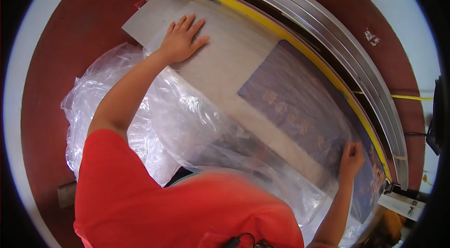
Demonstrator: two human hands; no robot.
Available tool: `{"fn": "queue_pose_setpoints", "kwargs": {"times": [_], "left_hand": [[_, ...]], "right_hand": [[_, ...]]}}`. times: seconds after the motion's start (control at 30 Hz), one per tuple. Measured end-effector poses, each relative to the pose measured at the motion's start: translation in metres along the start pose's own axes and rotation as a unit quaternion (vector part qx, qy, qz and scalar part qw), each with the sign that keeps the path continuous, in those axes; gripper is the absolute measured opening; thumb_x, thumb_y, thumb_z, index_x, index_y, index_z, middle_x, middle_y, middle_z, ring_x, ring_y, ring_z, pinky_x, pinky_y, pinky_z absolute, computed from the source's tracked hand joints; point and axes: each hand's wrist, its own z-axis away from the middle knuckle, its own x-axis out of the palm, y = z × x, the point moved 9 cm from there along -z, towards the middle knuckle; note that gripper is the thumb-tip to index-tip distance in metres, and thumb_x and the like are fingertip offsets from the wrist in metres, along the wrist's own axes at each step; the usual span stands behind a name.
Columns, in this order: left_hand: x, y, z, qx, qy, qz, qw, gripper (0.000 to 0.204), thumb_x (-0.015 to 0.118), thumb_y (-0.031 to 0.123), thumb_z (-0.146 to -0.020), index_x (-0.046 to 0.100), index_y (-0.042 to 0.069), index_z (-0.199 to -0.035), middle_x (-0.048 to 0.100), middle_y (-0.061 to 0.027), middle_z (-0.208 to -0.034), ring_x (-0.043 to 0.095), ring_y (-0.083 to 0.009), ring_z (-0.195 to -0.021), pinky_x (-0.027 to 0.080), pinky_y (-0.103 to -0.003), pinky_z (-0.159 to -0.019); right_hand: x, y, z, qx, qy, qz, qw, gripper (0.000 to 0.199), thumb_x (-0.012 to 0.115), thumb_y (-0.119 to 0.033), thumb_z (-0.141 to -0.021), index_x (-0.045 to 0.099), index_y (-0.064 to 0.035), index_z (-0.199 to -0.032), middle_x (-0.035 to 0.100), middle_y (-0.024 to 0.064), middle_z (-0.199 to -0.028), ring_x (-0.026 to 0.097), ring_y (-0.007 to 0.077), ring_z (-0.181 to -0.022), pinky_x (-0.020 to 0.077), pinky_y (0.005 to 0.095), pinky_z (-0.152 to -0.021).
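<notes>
My left hand [184,40] lies flat with spread fingers on a grey flat work surface [157,13], at the far left. A sheet of clear plastic film [192,102] spreads over the surface and hangs in crumpled folds down its near side. Under the film, toward the right, lies a dark blue patterned fabric [290,93] with pale motifs. At the right, my right hand [352,158] is closed in a pinch at the film's edge, above the fabric. The fabric beyond that hand looks sharper, uncovered by the film.
A yellow strip [281,30] runs along the surface's far edge, with a long grey metal rail [328,32] behind it. The floor [56,60] is dark red. A yellow cord [412,98] and a black object [436,116] are at the far right.
</notes>
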Motion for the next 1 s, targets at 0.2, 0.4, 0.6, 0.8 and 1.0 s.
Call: {"fn": "queue_pose_setpoints", "kwargs": {"times": [0.2, 0.4, 0.6, 0.8, 1.0], "left_hand": [[0.014, -0.082, -0.036, -0.124, 0.049, 0.094, 0.987, 0.037, 0.045, 0.039, -0.077, 0.054, 0.01, -0.099, 0.051, -0.0132, -0.102, 0.047, -0.0282, -0.095, 0.034, -0.041, -0.083], [0.036, -0.125, -0.084, -0.187, -0.077, 0.045, 0.978, 0.034, 0.058, 0.035, -0.069, 0.057, 0.001, -0.074, 0.058, -0.0086, -0.067, 0.056, -0.0219, -0.065, 0.044, -0.032, -0.06], [0.055, -0.127, -0.076, -0.374, -0.217, 0.435, 0.79, 0.033, 0.057, 0.038, -0.072, 0.055, 0.006, -0.065, 0.051, 0.0024, -0.059, 0.05, -0.0071, -0.053, 0.043, -0.023, -0.048], [0.065, -0.12, -0.082, -0.376, -0.114, 0.524, 0.756, 0.026, 0.057, 0.032, -0.074, 0.053, 0.009, -0.064, 0.05, 0.002, -0.059, 0.044, -0.0057, -0.048, 0.039, -0.019, -0.045], [0.081, -0.149, -0.086, -0.3, -0.014, 0.528, 0.794, 0.018, 0.054, 0.024, -0.075, 0.056, 0.007, -0.07, 0.052, -0.0033, -0.062, 0.046, -0.0108, -0.05, 0.042, -0.025, -0.05]], "right_hand": [[0.001, 0.006, 0.009, -0.022, 0.011, 0.0, 1.0, 0.022, 0.053, -0.014, -0.077, 0.04, -0.0029, -0.063, 0.033, 0.0046, -0.049, 0.031, 0.0113, -0.044, 0.0269, 0.026, -0.042], [0.003, -0.001, 0.004, -0.044, 0.012, 0.018, 0.999, 0.022, 0.053, -0.013, -0.077, 0.04, -0.0032, -0.063, 0.034, 0.0044, -0.048, 0.031, 0.0122, -0.044, 0.0271, 0.0266, -0.041], [0.0, 0.003, 0.008, -0.036, 0.016, -0.003, 0.999, 0.022, 0.054, -0.014, -0.077, 0.04, -0.0036, -0.063, 0.035, 0.0054, -0.048, 0.033, 0.0139, -0.043, 0.0286, 0.0275, -0.041], [-0.002, 0.0, 0.009, -0.049, 0.033, 0.015, 0.998, 0.021, 0.056, -0.015, -0.074, 0.042, -0.0052, -0.062, 0.041, 0.0075, -0.05, 0.041, 0.0181, -0.043, 0.0322, 0.0282, -0.042], [0.002, -0.002, 0.014, -0.023, -0.044, -0.057, 0.997, 0.02, 0.053, -0.014, -0.076, 0.042, -0.0044, -0.062, 0.04, 0.0017, -0.049, 0.038, 0.0107, -0.044, 0.0293, 0.0237, -0.042]]}}
